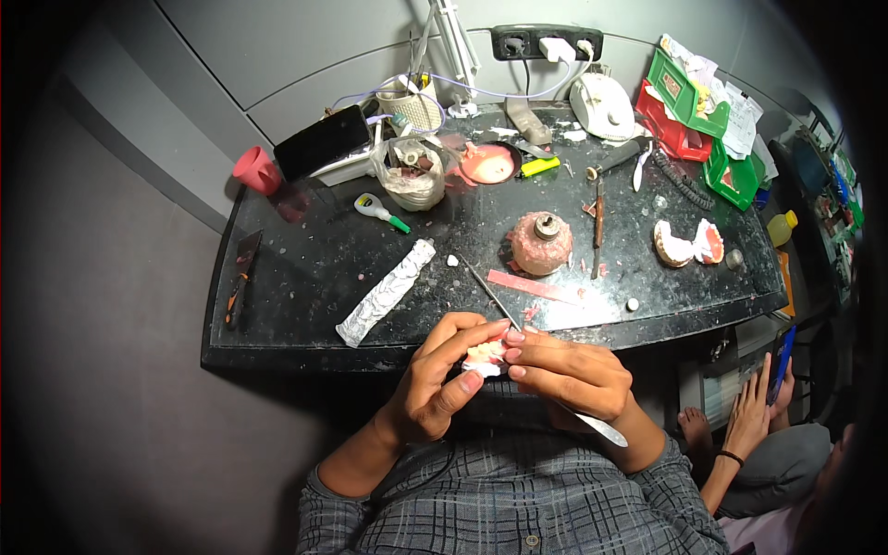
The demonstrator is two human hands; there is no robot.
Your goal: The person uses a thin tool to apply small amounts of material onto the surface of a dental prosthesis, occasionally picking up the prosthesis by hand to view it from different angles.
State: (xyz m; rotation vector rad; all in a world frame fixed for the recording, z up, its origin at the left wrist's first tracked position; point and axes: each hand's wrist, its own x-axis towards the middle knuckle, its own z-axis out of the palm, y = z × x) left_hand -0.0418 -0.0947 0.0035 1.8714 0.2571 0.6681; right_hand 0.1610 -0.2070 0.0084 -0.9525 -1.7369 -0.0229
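Note:
Close to the desk's front edge, my left hand (435, 375) is closed round a small dental model (482, 358) with pale teeth, pink wax and a white base. My right hand (578, 370) grips a thin metal wax carver (490, 292); its pointed end sticks out beyond the fingers toward the desk, and its broad flat end shows below the palm. The right fingertips touch the model's right side. Fingers partly hide the model. Just beyond my hands lie a pink wax strip (532, 285) and a round wax-coated burner (541, 245).
On the black desk (305, 305) lie a foil-wrapped roll (387, 291), a wooden-handled knife (598, 227) and an orange-handled spatula (242, 277). A dental cast (673, 244) sits at the right. Behind are a bag-lined tub (412, 185) and a pink wax dish (490, 163). Another person's hand (749, 416) holds a phone.

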